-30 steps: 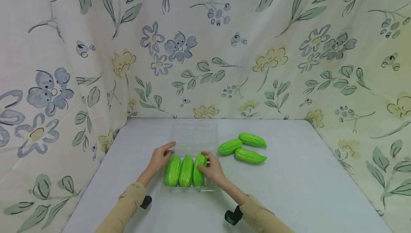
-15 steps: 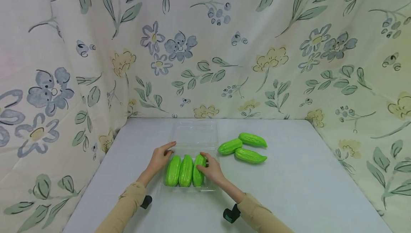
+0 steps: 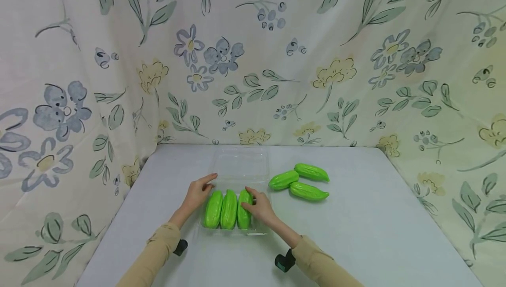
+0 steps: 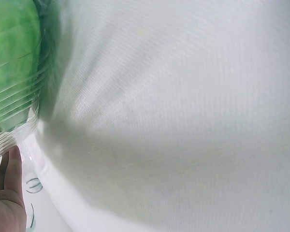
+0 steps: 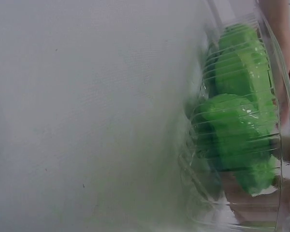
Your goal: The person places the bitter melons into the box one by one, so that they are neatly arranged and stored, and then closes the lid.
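Note:
A clear plastic clamshell box (image 3: 253, 233) lies unfolded, three green ridged bitter melons side by side in its base. My right hand (image 3: 262, 208) holds the rightmost bitter melon (image 3: 243, 220), thumb on its near upper side and fingers at its far end. Left of it lie the middle bitter melon (image 3: 229, 210) and the left bitter melon (image 3: 214, 210). My left hand (image 3: 197, 194) touches the box's back left corner near the hinge; in the left wrist view its extended fingers (image 4: 13, 169) reach the box wall. Through the ribbed wall, the right wrist view shows a bitter melon (image 5: 239, 140).
The flat lid (image 3: 240, 164) extends behind the base. Right of the box, a loose bitter melon (image 3: 283, 180) lies close to a second bitter melon (image 3: 311, 172) and a third bitter melon (image 3: 309, 191). A floral curtain (image 3: 253, 80) borders the white table (image 3: 363, 216).
My right hand and the rightmost bitter melon have shifted slightly left, toward the middle one. My left hand and the loose bitter melons stay where they were.

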The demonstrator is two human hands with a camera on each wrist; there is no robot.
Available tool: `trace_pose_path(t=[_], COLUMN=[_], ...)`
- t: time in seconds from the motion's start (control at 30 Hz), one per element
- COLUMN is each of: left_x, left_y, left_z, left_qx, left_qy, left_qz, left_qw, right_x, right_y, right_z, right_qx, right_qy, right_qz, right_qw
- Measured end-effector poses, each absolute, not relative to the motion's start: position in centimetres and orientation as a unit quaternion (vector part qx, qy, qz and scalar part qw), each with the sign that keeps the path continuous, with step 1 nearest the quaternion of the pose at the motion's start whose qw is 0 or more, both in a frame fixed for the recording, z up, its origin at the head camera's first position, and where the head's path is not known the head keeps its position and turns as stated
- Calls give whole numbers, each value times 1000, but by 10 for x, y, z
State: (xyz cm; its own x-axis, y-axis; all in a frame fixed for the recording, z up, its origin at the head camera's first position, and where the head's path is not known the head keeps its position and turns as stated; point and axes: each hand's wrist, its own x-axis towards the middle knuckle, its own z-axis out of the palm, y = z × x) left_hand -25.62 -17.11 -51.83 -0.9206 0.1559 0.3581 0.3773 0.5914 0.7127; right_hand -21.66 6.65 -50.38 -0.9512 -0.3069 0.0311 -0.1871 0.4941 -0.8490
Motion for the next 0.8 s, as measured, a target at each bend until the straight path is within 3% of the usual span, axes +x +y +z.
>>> trace_pose_path(t=[0.8], left_x=[-257], left_y=[-171], left_z=[-520], left_qx=[-155], left_qy=[-883], left_qz=[-423], left_qw=[133], right_x=[-218], right_y=[65], right_z=[-507], right_qx=[-140], right_qy=[863], right_qz=[-482], right_qw=[54])
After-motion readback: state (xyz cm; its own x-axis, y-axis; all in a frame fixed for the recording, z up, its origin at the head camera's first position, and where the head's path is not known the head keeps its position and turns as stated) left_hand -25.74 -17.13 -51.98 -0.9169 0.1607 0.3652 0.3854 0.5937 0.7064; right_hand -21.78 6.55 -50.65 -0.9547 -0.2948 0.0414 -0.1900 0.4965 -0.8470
